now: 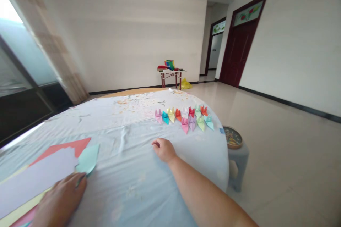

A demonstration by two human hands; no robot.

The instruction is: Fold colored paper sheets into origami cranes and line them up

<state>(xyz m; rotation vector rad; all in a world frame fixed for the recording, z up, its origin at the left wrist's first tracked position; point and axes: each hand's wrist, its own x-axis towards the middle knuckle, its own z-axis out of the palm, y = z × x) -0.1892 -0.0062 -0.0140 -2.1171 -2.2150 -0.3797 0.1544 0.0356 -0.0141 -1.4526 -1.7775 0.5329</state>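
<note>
My left hand (62, 198) lies over a pile of coloured paper at the lower left. Its fingers and thumb close on the near corner of a mint-green paper sheet (88, 158), which looks curved. Part of that sheet shows between thumb and fingers. Under and around it are a lavender sheet (39, 175), a red sheet (66, 145) and yellow and pink edges. My right hand (164, 150) rests on the tablecloth with its fingers curled in, nothing visible in them. Beyond it stand several folded paper cranes (191, 122) in many colours, apart from the hand.
A pale floral tablecloth (133, 170) covers the round table. To the right, a grey stool (238, 156) holds a round tray (233, 137) of small items. A small table (172, 72) with colourful things stands by the wall, beside a yellow bag (185, 84).
</note>
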